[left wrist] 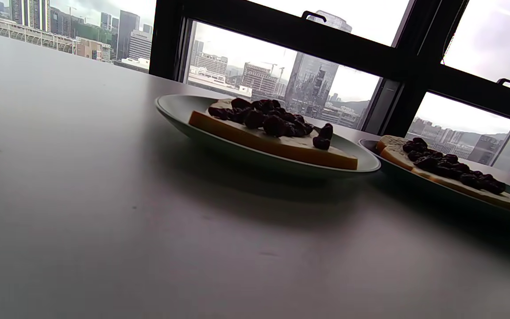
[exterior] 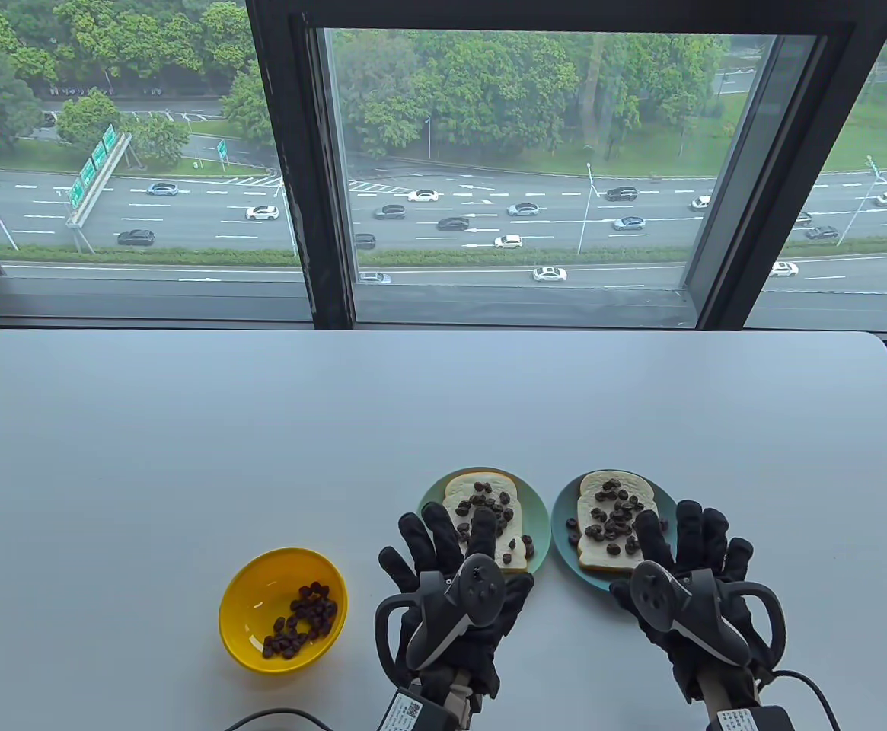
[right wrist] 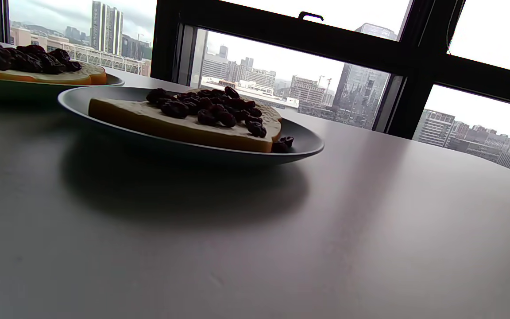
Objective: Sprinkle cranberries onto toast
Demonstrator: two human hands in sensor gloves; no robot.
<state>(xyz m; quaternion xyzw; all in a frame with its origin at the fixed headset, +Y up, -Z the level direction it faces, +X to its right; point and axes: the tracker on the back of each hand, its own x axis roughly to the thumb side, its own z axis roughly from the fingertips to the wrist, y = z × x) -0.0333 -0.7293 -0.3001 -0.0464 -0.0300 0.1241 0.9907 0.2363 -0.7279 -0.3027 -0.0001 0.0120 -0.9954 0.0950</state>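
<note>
While hands [exterior: 565, 601] spread (empty), toast [exterior: 489, 525] just beyond

Two plates stand on the worktop [exterior: 184, 426]: a green plate [exterior: 538, 512] and a blue plate [exterior: 563, 509]. Each carries one slice of toast, the left slice [exterior: 458, 495] and the right slice [exterior: 591, 499], both strewn with many cranberries [exterior: 489, 506]. One yellow bowl [exterior: 249, 601] holds more, and two gloved hands show, the left hand [exterior: 451, 601] and the right hand [exterior: 687, 586].
</note>
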